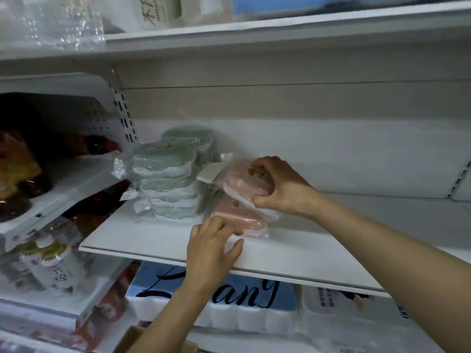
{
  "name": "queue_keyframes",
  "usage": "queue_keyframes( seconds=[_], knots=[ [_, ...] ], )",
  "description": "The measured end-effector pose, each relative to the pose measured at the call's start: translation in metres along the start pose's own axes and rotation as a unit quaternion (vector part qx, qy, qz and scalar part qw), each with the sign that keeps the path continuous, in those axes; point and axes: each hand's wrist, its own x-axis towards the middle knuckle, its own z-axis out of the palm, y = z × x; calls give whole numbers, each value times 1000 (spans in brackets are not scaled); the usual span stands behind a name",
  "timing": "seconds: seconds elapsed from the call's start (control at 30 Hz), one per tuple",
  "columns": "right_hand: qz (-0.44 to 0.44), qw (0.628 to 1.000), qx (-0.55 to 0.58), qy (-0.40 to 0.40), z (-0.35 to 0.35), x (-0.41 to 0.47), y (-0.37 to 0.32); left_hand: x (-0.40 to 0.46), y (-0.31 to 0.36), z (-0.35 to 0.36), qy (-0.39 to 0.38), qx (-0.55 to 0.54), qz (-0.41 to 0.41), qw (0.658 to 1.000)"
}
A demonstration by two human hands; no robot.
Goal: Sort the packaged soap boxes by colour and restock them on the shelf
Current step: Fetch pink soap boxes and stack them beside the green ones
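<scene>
1. The white shelf [158,240] is taken as the landmark; its front edge runs from lower left to right, and open board is seen to the right of the stock, all the way toward the slotted upright [458,179] at the far right.
2. Below the shelf, a blue-topped pack of rolls [229,296] is seen, with dark script on it reading something like "L…any"; the full word cannot be made out. A white pack [344,317] with small blue characters, too blurred to read, lies to its right.
3. Left of the shelf, slanted racks hold dark packets [23,174] and bottles [56,266] with unreadable characters.
4. Above the shelf, clear wrap [51,21] and a white bag [158,11] with grey characters are stored.
5. On the shelf's left part, a stack of green soap boxes [168,184] in clear film is stood, with a second green stack [191,141] behind it against the back wall.
6. Just right of the green stack, a lower pink soap box [242,220] is laid flat on the shelf.
7. An upper pink soap box [244,187] is held tilted over the lower one, gripped by the right hand [277,184], fingers curled over the top, thumb under.
8. The left hand [214,248] is laid at the shelf's front edge, straight fingers touching the lower pink soap box.
</scene>
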Motion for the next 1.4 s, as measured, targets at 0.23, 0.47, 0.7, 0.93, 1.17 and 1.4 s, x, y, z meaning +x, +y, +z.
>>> queue_keyframes(
  seconds=[0.23, 0.47, 0.7, 0.93, 1.17, 1.4],
  knots=[
    [-33, 987, -37, -155, 30, 22, 1, 16, -2, -19, 48, -79, -38, 995],
    [-65, 977, -198, -52, 22, -15, 8, 45, -9, -6, -101, 82, 7, 991],
    [-56, 979, -197, -22, 39, -2, 22, 61, 7, -5, -138, 105, -78, 982],
    [-50, 985, -134, -95, 22, -6, 31, 68, 14, -13, -173, 92, -111, 974],
    [49, 996, 44, 52, 3, -16, 29, 73, 20, -44, -164, 142, -52, 975],
    [87, 982, 109, 130, -6, -36, 22, 57, 30, -56, -101, -38, -83, 991]
  ],
)
